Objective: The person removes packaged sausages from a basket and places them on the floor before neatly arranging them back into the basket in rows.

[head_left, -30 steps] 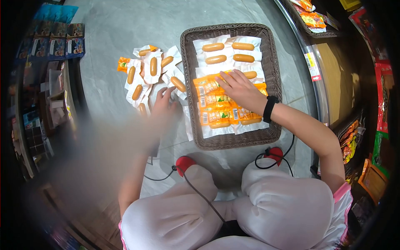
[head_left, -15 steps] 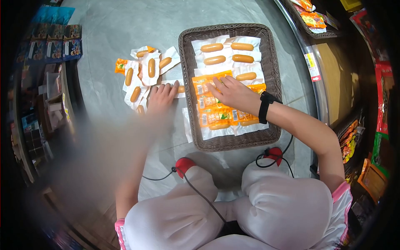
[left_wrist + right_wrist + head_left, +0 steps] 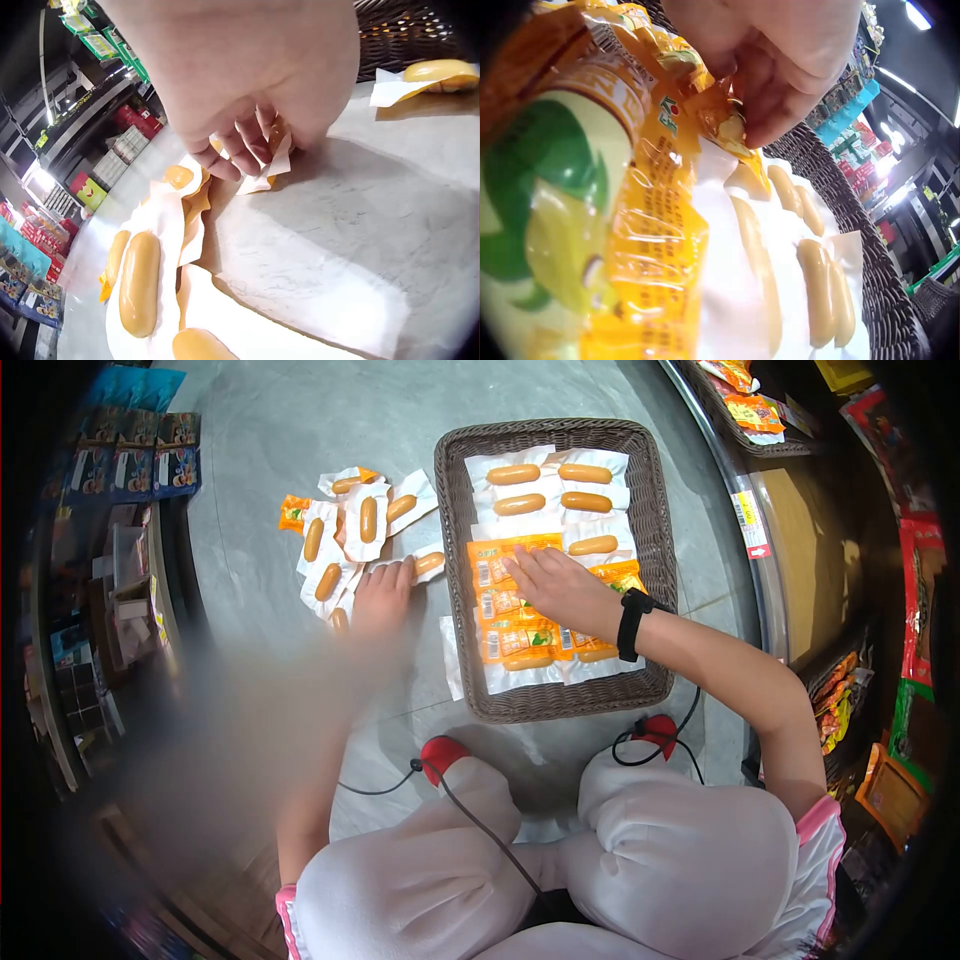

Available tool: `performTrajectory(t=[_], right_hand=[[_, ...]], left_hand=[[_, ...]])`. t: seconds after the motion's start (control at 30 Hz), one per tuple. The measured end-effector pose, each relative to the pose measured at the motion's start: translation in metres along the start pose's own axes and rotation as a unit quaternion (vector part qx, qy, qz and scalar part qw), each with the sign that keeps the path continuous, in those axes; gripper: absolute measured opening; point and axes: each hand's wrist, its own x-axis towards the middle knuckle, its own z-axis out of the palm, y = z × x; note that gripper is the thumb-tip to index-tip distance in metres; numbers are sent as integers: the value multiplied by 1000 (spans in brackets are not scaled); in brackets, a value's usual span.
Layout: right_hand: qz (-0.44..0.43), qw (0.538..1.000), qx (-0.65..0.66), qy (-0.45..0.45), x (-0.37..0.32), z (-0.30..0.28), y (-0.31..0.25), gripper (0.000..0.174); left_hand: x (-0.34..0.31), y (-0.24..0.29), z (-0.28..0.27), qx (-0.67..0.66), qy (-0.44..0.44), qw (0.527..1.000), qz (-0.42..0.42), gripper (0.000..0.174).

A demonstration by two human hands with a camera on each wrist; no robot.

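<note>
My left hand (image 3: 385, 595) pinches a sausage packet (image 3: 274, 159), nine o'clock; right hand (image 3: 560, 585) pinches an orange packet (image 3: 664, 150). Slick wrappers could slip.

The left hand (image 3: 383, 598) moved forward over the floor (image 3: 300, 420), and its fingers came to pinch the white sausage packet (image 3: 428, 563) that had lain just ahead of it. The right hand (image 3: 560, 588) shifted left and nearer the body, fingertips pinching the orange packets (image 3: 510, 643) beneath it.

Left hand (image 3: 380, 598) curls its fingers; right hand (image 3: 560, 586) lies flat.
</note>
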Motion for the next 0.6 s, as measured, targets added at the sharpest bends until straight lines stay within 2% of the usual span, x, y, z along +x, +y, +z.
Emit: performTrajectory(t=[0.03, 0.13, 0.23, 0.27, 0.37, 0.4, 0.43, 0.5, 0.53, 0.6], right_hand=[[21, 999, 40, -13, -1, -2, -2, 45], [73, 988, 133, -36, -3, -9, -6, 49], [95, 981, 168, -8, 0, -26, -7, 48], [98, 979, 179, 14, 3, -32, -7, 46], [86, 976, 186, 70, 13, -54, -3, 42], [79, 976, 184, 87, 16, -61, -2, 41], [120, 963, 222, 90, 19, -67, -3, 41], [201, 929, 294, 97, 24, -77, -9, 43], [262, 878, 396, 68, 27, -78, -11, 45], [369, 730, 576, 6, 29, -80, -14, 50]], left_hand=[[0, 0, -3, -20, 24, 999, -10, 35], [-1, -1, -10, -107, 8, 987, -123, 26], [1, -6, -28, -286, -34, 909, -301, 24], [1, -11, -32, -295, -14, 910, -291, 27], [5, -10, -46, -511, 36, 793, -330, 32], [6, -7, -51, -551, 33, 768, -326, 37], [9, 0, -58, -574, 33, 757, -311, 34], [17, 19, -73, -619, 34, 733, -279, 28], [19, 29, -77, -635, 26, 724, -266, 24], [23, 48, -85, -669, 11, 704, -239, 17]])
